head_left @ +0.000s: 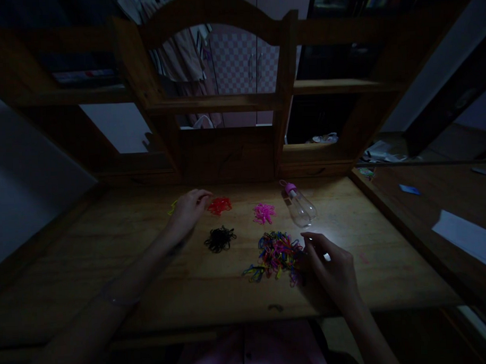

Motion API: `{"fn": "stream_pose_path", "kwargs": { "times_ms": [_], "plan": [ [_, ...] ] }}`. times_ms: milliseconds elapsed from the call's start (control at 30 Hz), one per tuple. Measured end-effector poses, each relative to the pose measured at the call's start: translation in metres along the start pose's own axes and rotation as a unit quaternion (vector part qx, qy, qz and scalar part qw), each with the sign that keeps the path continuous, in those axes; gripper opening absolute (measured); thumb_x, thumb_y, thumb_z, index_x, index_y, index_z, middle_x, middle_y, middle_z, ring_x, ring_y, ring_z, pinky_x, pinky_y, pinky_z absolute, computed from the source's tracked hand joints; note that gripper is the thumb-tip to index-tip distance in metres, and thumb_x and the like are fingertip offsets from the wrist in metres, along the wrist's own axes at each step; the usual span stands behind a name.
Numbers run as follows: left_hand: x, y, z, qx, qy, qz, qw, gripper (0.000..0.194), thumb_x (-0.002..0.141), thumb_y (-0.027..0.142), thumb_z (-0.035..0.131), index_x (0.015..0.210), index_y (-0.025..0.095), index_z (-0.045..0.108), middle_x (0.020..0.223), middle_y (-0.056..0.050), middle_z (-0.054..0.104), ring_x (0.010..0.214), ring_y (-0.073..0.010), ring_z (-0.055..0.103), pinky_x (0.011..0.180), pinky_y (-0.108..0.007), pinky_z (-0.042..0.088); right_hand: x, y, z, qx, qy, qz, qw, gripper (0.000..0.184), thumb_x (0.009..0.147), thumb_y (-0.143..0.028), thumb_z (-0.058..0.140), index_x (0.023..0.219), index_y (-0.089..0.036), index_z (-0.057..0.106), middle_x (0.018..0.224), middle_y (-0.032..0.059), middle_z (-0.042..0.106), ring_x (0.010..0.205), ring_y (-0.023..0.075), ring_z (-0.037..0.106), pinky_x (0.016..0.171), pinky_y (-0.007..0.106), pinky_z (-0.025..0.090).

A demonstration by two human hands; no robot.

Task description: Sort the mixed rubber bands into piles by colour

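Over the back left of the wooden desk, my left hand (189, 208) has its fingertips pinched together beside a pile of red loops (220, 205). What the pinch holds, if anything, is too small to make out. Some yellow loops (172, 207) show partly behind that hand. My right hand (333, 264) is at the right edge of a mixed pile of coloured loops (279, 252), thumb and forefinger curved with a small gap between them. The loops look like small rubber bands or clips. A black pile (220, 239) and a pink pile (264, 213) lie between the hands.
A clear bulb-shaped bottle (303, 207) with a pink cap lies behind my right hand. The wooden shelf unit (224, 103) rises along the desk's back. On the right-hand surface are white paper (468, 238) and a blue packet (409, 189). The light is dim.
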State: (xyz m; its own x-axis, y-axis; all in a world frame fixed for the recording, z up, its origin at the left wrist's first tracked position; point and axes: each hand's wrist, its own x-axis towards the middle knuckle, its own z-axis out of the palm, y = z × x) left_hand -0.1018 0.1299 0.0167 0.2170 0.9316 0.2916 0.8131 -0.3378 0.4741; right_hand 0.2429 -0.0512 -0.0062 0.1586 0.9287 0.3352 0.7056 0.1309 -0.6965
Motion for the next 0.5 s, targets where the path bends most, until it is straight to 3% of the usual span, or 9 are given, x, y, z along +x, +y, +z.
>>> {"fn": "stream_pose_path", "kwargs": {
  "times_ms": [167, 367, 500],
  "plan": [
    [-0.002, -0.017, 0.009, 0.04, -0.025, -0.027, 0.999, 0.032, 0.091, 0.029, 0.043, 0.106, 0.014, 0.066, 0.107, -0.013, 0.066, 0.104, -0.0285, 0.061, 0.097, -0.043, 0.044, 0.0, 0.0, 0.0, -0.001, -0.004, 0.001, 1.0, 0.021, 0.093, -0.028, 0.051, 0.108, -0.022, 0.066, 0.094, 0.0031, 0.072, 0.079, 0.018, 0.068, 0.07, 0.026, 0.048],
    [0.002, -0.011, 0.02, 0.016, -0.091, -0.02, 0.996, 0.035, 0.086, 0.022, 0.042, 0.112, 0.015, 0.065, 0.111, -0.01, 0.067, 0.105, -0.0241, 0.062, 0.095, -0.037, 0.047, -0.001, 0.0, 0.0, -0.001, -0.022, 0.004, 1.0, 0.021, 0.094, -0.028, 0.051, 0.109, -0.023, 0.065, 0.091, 0.0026, 0.072, 0.076, 0.0175, 0.067, 0.069, 0.025, 0.048],
    [0.002, -0.013, 0.013, -0.003, -0.105, -0.014, 0.994, 0.035, 0.086, 0.034, 0.05, 0.114, 0.018, 0.065, 0.108, -0.009, 0.067, 0.098, -0.0232, 0.064, 0.087, -0.035, 0.049, -0.001, 0.0, 0.001, 0.004, -0.027, 0.002, 1.0, 0.02, 0.094, -0.027, 0.052, 0.108, -0.023, 0.064, 0.091, 0.0019, 0.072, 0.076, 0.0168, 0.067, 0.069, 0.025, 0.048]
  ]
}}
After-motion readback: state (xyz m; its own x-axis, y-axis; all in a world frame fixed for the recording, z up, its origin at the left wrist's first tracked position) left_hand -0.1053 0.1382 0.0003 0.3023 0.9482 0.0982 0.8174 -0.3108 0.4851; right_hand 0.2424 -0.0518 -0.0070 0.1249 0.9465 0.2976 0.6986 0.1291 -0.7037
